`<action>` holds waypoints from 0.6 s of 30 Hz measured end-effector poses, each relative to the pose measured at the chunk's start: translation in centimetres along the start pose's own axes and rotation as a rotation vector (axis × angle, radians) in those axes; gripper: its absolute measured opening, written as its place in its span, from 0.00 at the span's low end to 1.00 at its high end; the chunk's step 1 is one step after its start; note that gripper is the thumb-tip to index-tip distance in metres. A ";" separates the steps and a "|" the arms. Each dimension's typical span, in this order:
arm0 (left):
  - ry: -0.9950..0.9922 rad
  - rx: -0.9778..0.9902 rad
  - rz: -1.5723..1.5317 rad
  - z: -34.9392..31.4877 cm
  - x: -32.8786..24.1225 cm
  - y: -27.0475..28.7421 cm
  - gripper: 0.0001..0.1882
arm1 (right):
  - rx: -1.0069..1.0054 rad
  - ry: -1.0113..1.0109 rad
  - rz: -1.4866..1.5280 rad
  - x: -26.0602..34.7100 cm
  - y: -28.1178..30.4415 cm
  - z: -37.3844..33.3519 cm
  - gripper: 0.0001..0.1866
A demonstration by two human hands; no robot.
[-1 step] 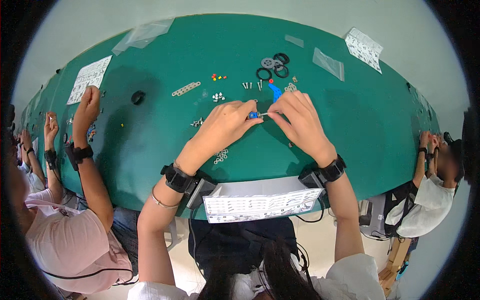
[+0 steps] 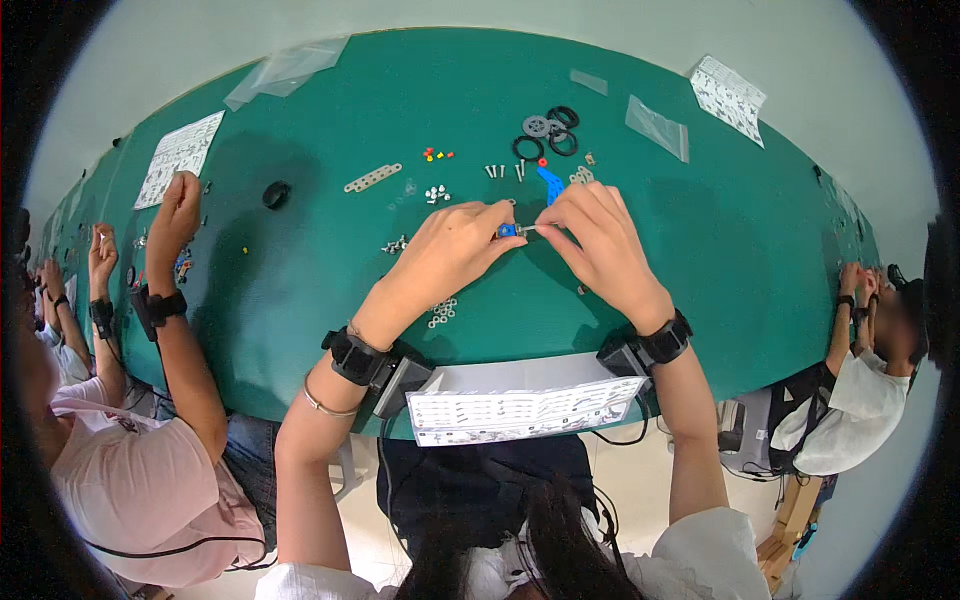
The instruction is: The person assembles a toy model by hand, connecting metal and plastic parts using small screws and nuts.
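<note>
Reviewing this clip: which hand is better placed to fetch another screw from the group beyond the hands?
Probably the right hand: the screws lie just beyond it, and the left hand pinches the small blue part.

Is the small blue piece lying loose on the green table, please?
No, the small blue piece is pinched between the left hand and the right hand.
</note>
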State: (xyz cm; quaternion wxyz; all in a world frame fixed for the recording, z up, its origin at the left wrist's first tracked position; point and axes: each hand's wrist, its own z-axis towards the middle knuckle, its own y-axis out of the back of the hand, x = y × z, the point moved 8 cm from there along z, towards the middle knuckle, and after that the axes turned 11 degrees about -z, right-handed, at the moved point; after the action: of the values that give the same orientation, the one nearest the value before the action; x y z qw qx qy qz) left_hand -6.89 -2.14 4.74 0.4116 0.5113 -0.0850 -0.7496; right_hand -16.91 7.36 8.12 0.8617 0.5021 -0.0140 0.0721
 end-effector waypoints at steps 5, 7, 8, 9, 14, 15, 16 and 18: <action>-0.004 0.023 0.009 0.0 -0.2 0.0 0.14 | -0.037 0.081 -0.006 0.6 0.4 0.2 0.07; -0.012 0.032 -0.021 0.0 -0.3 0.0 0.13 | -0.038 0.086 -0.021 0.7 0.6 0.2 0.07; -0.012 0.034 -0.020 0.0 -0.3 0.0 0.13 | -0.037 0.091 -0.037 0.8 0.6 0.2 0.07; -0.011 0.033 -0.029 0.0 -0.2 -0.1 0.13 | -0.038 0.090 -0.036 0.8 0.5 0.1 0.07; 0.010 0.027 -0.062 -0.1 0.1 -0.3 0.12 | -0.051 0.097 -0.141 0.9 0.7 -0.1 0.06; 0.032 0.023 -0.084 0.0 0.1 -0.2 0.12 | -0.052 0.096 -0.142 0.9 0.7 -0.1 0.06; 0.053 0.018 -0.107 0.0 0.2 -0.2 0.12 | -0.064 0.094 -0.151 0.9 0.8 -0.1 0.06; 0.072 0.030 -0.103 -0.1 0.4 -0.3 0.12 | -0.077 0.092 -0.160 0.9 0.8 -0.2 0.06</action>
State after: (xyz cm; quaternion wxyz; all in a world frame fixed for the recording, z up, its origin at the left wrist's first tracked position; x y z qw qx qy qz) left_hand -7.05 -2.18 4.30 0.3677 0.5476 -0.0550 -0.7496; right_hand -16.18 7.96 8.79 0.8830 0.4644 0.0631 0.0256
